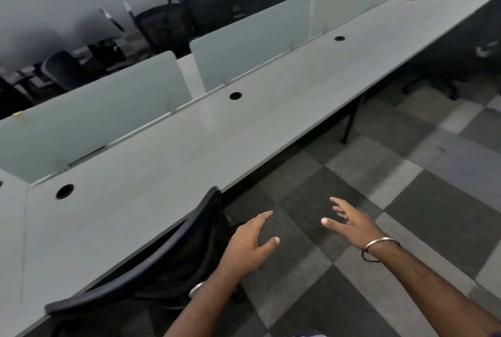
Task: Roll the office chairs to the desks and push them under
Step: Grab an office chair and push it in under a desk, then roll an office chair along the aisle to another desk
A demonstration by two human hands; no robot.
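Both hands are out in front and free; the left hand is spread, fingers straight and thumb out, holding nothing, hanging over the carpet just to the right of the chair back; the right hand is likewise released, fingers fanned and loosely extended, gripping nothing, a metal bangle round its wrist; the two hands sit near each other, palms roughly facing, apart from any object. Just left of the left hand is the office chair: black, with a curved dark top rail and a mesh back, tucked in against the desk so the backrest rises right at the desk's front edge and the seat is hidden beneath it. The desk is a long pale grey run, dotted with round black cable holes, frosted divider panels standing along its far side. Beyond the dividers more black chairs line up in the dim background; another dark chair base shows under the desk far right; chequered grey carpet tiles cover the floor.
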